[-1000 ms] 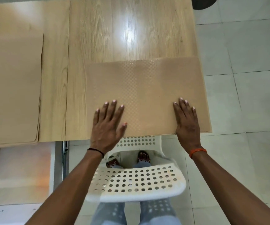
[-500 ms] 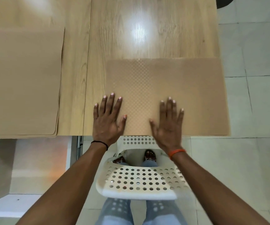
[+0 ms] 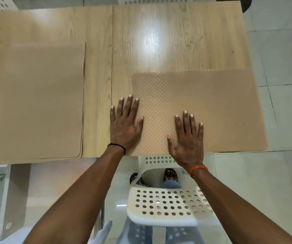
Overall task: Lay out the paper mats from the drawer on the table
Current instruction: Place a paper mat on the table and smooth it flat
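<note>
A tan rectangular embossed paper mat (image 3: 203, 110) is pressed flat by the left hand (image 3: 125, 125) and right hand (image 3: 188, 141), fingers spread, nothing grasped.

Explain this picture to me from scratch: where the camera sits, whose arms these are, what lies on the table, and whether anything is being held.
There is no machine here. The camera is worn on a person's head and looks down, so the two bare arms are the wearer's own. The left hand and the right hand lie flat with fingers spread on a textured paper mat at the near edge of a wooden table. The left hand rests partly on the mat's left edge and partly on the wood. Nothing is gripped; the palms only press down. Further left lies a stack of plain mats. Below the table you see a white perforated chair and the person's feet.
</note>
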